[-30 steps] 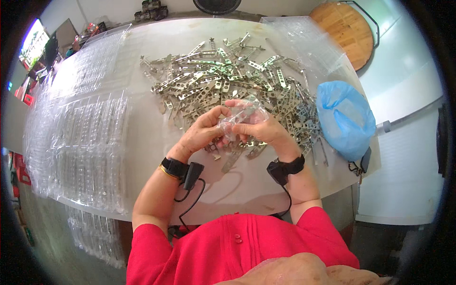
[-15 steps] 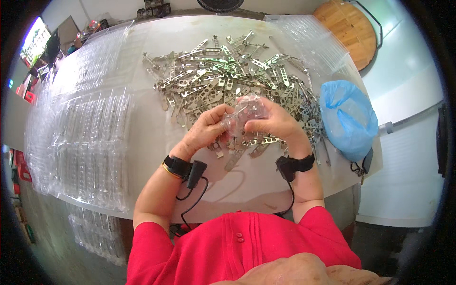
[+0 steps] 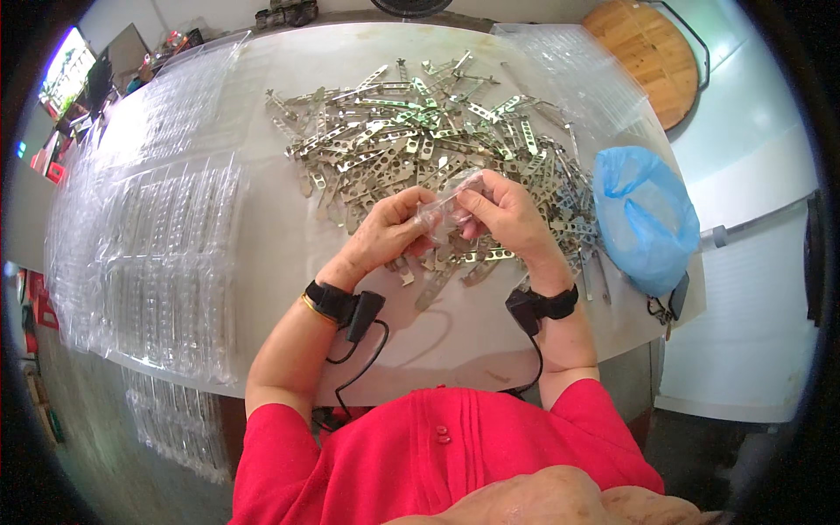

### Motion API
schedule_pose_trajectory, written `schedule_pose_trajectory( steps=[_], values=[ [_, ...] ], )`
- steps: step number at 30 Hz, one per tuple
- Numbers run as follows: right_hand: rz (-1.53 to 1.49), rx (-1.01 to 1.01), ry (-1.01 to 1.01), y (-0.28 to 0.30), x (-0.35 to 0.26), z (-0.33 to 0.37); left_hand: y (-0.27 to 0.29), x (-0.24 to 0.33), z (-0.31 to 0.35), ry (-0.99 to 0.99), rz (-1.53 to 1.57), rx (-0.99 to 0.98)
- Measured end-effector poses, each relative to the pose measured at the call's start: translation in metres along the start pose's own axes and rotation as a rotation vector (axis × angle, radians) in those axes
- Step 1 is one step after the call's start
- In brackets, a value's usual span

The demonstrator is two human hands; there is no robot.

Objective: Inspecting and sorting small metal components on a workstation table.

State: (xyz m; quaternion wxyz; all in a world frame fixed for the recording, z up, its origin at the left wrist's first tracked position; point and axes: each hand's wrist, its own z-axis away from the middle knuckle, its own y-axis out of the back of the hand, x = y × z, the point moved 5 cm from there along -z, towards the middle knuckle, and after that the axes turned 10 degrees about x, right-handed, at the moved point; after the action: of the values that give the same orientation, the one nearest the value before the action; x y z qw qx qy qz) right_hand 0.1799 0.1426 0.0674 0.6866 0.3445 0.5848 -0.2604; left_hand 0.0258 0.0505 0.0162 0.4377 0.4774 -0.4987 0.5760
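Plastic film (image 3: 444, 208) pinched by the left hand (image 3: 385, 233) and right hand (image 3: 510, 216), held close together, metal strips (image 3: 420, 131) heaped beyond, blue bag (image 3: 646, 232) set at right.

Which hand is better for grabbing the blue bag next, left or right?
Probably the right hand: it is nearer the blue bag, and the left hand is farther across. Both hold the clear plastic, so the right would probably let go first.

I see a red, short-sleeved, pleated top (image 3: 367, 459) with buttons (image 3: 443, 430); behind each hand (image 3: 394, 229), a black strap (image 3: 327, 302) with dark box (image 3: 364, 317) and cable (image 3: 385, 337); beside the left strap, a thin yellow band (image 3: 313, 309).
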Motion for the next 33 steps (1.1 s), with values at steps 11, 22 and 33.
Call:
schedule_pose_trajectory(
  steps=[11,22,33],
  values=[
    [-0.03,0.093,-0.052,0.01,0.0,-0.001,0.017,0.004,-0.002,-0.105,0.096,0.128],
    [-0.105,0.151,0.0,0.019,-0.008,-0.002,0.02,-0.004,-0.008,-0.026,0.214,0.198],
    [-0.215,0.165,-0.047,0.019,0.005,-0.007,0.016,-0.001,-0.005,0.048,0.39,0.012]
  ],
)
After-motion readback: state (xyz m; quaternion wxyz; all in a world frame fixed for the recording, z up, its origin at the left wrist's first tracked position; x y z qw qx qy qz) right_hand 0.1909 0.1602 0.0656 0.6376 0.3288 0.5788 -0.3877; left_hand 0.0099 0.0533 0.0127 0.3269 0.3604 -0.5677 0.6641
